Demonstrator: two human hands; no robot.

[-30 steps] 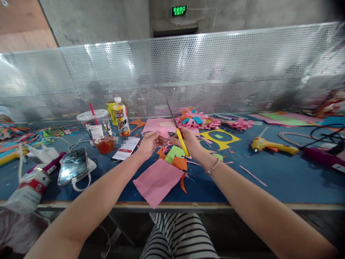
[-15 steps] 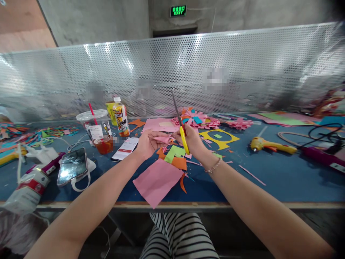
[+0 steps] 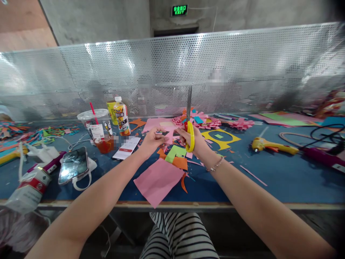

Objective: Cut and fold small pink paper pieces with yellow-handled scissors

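Between the fingertips of my left hand [image 3: 152, 142] is a small pink paper piece [image 3: 169, 136], raised over the table. My right hand [image 3: 198, 142] is closed around yellow-handled scissors [image 3: 191, 138]; the blades point up and away from me, nearly together. The thumb and fingertips of that hand also reach toward the paper's right edge; whether they touch it I cannot tell. Below both hands lie a pink sheet [image 3: 159, 181], a green paper scrap [image 3: 176, 153] and an orange scrap [image 3: 181, 163].
Pink paper flowers [image 3: 198, 120] lie behind the scissors. To the right are a yellow paper cut-out [image 3: 229, 136] and a yellow glue gun [image 3: 272, 145]. At left stand a drink cup [image 3: 97, 131] and a bottle [image 3: 122, 118], with phones [image 3: 74, 165] nearby. A perforated metal panel [image 3: 172, 72] rises behind.
The scissors have swung from leaning left to nearly upright. The small pink paper, earlier seen flat and narrow in the left hand, is now turned to show a larger face.
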